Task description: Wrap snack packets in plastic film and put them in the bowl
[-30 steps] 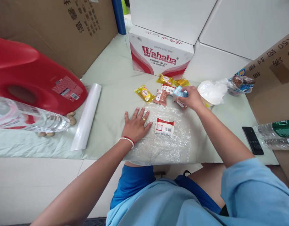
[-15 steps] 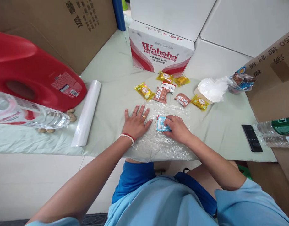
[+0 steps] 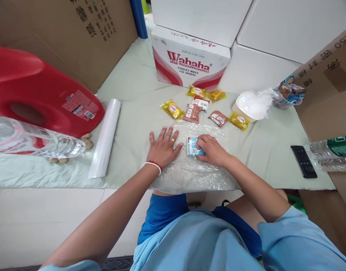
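My left hand [image 3: 163, 147] lies flat with spread fingers on the left part of a clear plastic sheet [image 3: 190, 177], which is spread over the cloth-covered table. My right hand [image 3: 213, 150] has its fingers curled over a small blue-and-white snack packet [image 3: 192, 146] on the middle of the sheet, covering the packet's right end. Beyond the sheet are several wrapped snacks: a yellow packet [image 3: 172, 109], a brown packet [image 3: 192, 113] under a red-and-white one, another brown packet [image 3: 218, 118], and a yellow packet [image 3: 239, 121] against a paper bowl.
A plastic film roll [image 3: 104, 139], a large red jug [image 3: 49, 90] and a lying water bottle [image 3: 34, 137] are on the left. The paper bowl [image 3: 243, 107] holds a white plastic bag. A Wahaha carton [image 3: 190, 60] stands behind. A black phone [image 3: 304, 162] and bottles lie right.
The view has shifted slightly. Both hands keep about the same places, the left flat on the sheet and the right on the blue-and-white packet.
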The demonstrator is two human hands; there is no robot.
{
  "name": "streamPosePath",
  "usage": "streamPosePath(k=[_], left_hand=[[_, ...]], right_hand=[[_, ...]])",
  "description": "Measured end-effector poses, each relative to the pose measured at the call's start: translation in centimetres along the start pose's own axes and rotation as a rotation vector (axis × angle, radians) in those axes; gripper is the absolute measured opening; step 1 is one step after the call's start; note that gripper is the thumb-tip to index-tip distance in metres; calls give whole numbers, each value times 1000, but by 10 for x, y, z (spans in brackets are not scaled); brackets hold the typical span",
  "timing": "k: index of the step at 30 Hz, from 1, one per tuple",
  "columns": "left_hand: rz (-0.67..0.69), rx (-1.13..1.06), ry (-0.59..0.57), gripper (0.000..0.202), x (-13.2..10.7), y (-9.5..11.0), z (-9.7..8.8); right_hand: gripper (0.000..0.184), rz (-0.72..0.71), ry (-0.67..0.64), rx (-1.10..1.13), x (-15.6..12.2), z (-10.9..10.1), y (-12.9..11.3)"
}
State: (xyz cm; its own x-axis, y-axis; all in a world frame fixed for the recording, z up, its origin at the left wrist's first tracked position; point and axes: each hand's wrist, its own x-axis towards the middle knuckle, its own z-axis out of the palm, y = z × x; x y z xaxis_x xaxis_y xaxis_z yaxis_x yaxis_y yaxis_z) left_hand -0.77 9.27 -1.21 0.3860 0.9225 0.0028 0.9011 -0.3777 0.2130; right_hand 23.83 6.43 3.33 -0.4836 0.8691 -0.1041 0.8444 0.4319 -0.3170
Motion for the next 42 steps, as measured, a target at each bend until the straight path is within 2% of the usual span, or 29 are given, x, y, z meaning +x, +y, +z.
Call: streamPosePath(k=[4,9,16,19,21,23,25,27,29,31,32,34,36,39,40,42], left_hand=[[5,-8,4,66,-1,0,-1],[1,-24,-3,65,-1,1,-3],[-31,-115,-92,63,3,-9,-9],[-32,-83,-129,62,0,-16,-12],[-27,-39,-104,61,-6,-20,-12],[-22,-18,-11,59,-16,-22,-12],[28,-26,121,55,-26,-23,-11],[158,-68,210,48,-36,-24,-10],[348,-152,181,42,-45,-28,-9],[470,-247,83,37,-54,-33,-9],[480,-288,38,35,-58,-37,-10],[434,-356,-23,30,-67,-44,-13],[404,-416,-71,31,-74,-50,-18],[453,-451,-173,53,-79,-57,-23],[475,-441,-206,59,-79,-58,-24],[514,-411,-268,63,-76,-59,-26]], right_hand=[[24,8,51,72,1,6,-1],[24,53,41,46,2,9,-8],[24,58,11,61,-1,4,-5],[25,67,-3,73,-2,0,-3],[25,68,-14,70,-2,-1,-2],[25,52,-24,57,-2,-2,-1],[26,24,-27,46,-1,-1,1],[29,-4,-15,54,-1,0,2],[36,-27,20,71,-6,-3,4],[38,-32,93,93,-18,-11,4],[36,-28,140,113,-27,-15,3],[31,-20,215,192,-53,-22,2],[33,-29,215,301,-85,-21,1],[51,-29,126,379,-131,3,-2],[52,-17,118,376,-143,15,-3],[36,8,150,372,-157,36,-3]])
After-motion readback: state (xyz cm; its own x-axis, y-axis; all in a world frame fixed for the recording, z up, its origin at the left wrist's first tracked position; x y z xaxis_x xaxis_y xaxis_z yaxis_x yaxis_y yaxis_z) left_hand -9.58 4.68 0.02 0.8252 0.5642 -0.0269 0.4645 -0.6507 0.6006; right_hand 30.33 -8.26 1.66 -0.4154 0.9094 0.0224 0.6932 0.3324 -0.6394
